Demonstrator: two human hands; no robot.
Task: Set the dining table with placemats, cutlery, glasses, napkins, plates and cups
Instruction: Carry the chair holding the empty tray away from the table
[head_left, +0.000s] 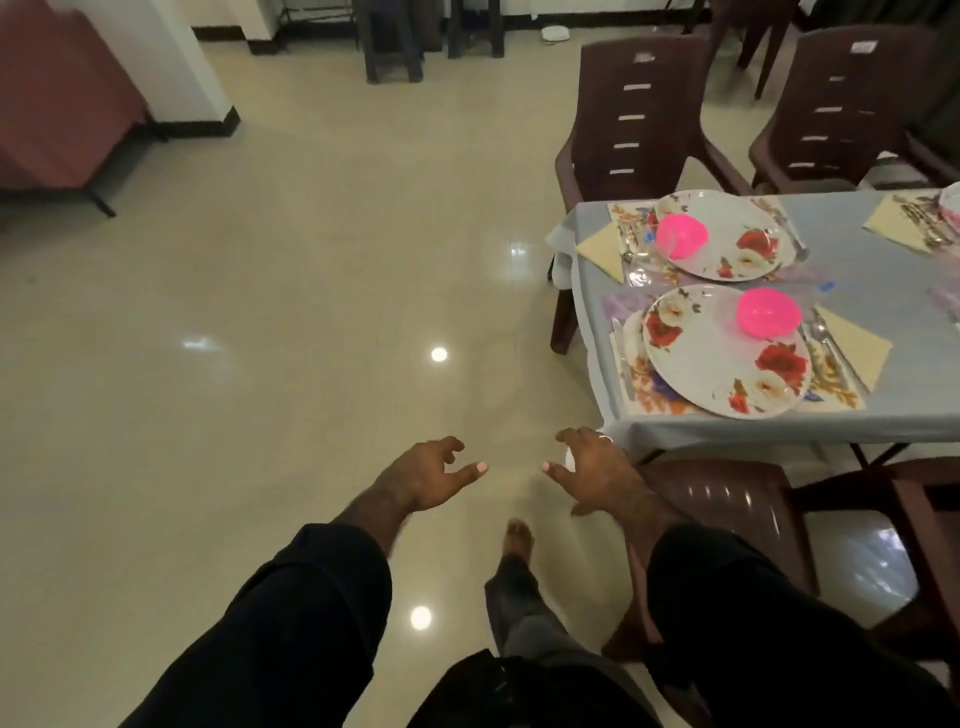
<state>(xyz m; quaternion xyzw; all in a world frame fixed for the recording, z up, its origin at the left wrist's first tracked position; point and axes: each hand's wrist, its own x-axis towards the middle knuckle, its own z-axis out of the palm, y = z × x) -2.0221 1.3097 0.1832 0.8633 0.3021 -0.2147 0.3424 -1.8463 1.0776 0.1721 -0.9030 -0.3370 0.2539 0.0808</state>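
Plates with red and white flowers sit on the worktop (857, 291) at the right of the frame, which wears a pale grey cloth. The near plate (727, 353) lies on a floral placemat (836, 387) at the worktop's lower edge, with a pink cup (768, 312) on its upper right part. To its right lie cutlery (826, 338) and a folded cream napkin (860, 345); a knife (621, 358) lies just left of it. The far plate (724, 236) lies above it in the frame, carrying a second pink cup (681, 236) on its left side, with another cream napkin (602, 249) and a clear glass (641, 267) to the left. A further place setting is cut off at the right edge.

Both hands reach forward low in the centre of the frame, over the shiny tiled floor (260, 338), holding nothing. The left hand (428, 475) has its fingers spread and loosely bent, thumb pointing right. The right hand (592, 470) mirrors it, fingers relaxed, a ring on one finger, close to the worktop's lower left corner but not touching it. Dark brown plastic chairs (631, 119) stand along the far side, and another chair (727, 519) stands below the worktop. A bare foot (519, 538) steps forward between the arms.
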